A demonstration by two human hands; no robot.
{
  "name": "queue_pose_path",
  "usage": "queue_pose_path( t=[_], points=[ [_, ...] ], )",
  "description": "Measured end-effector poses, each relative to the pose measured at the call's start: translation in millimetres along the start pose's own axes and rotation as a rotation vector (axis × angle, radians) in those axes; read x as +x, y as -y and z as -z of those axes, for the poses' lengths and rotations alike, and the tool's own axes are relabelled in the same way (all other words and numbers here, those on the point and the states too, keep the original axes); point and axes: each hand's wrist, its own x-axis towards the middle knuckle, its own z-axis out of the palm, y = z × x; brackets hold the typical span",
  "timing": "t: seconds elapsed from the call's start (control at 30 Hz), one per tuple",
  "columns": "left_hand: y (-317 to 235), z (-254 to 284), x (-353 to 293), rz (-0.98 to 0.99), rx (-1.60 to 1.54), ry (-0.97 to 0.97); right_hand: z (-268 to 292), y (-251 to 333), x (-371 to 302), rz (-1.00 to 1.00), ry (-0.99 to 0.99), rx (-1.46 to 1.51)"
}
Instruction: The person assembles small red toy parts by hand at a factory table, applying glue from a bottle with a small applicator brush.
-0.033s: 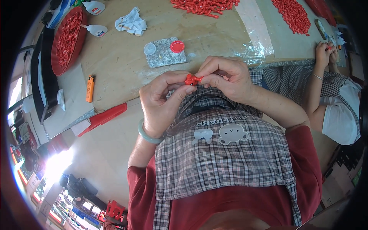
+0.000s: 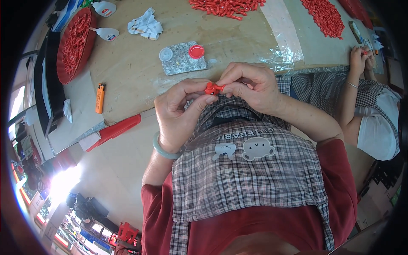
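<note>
Between thumb and fingers, my left hand [image 2: 178, 108] pinches a small glossy red figurine [image 2: 209, 89] with a rounded body. My right hand [image 2: 253, 89] pinches a thin red piece [image 2: 219, 87] that meets the figurine's right side; whether the two are joined I cannot tell. Both hands meet above my lap at the table's near edge. Just beyond them lies a speckled grey stone slab [image 2: 182, 63], carrying a red round cap [image 2: 196, 52] and a small translucent dish [image 2: 166, 54].
At left stand a red tray [image 2: 88, 44] of small red pieces, two white glue bottles [image 2: 106, 34] and an orange lighter [image 2: 100, 98]. A crumpled cloth [image 2: 145, 24] and red piles [image 2: 227, 6] lie farther back. At right, another person's hands [image 2: 359, 59] hold something small and red.
</note>
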Motion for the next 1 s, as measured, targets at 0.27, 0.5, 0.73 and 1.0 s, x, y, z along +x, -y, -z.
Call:
queue_pose_path(
  t=[0.27,0.5,0.73,1.0],
  points=[
    [0.4,1.1,-0.2,-0.007,0.014,0.01,1.3,0.0,0.4,0.007,0.019,-0.021],
    [-0.2,0.5,-0.3,0.006,0.018,0.012,2.8,1.0,0.7,0.008,0.027,-0.064],
    [-0.5,0.8,0.1,0.01,0.029,0.018,3.7,1.2,1.1,0.016,0.031,-0.075],
    [0.0,0.3,0.2,0.01,0.022,0.021,4.4,0.4,0.6,0.035,0.038,-0.087]
  ],
)
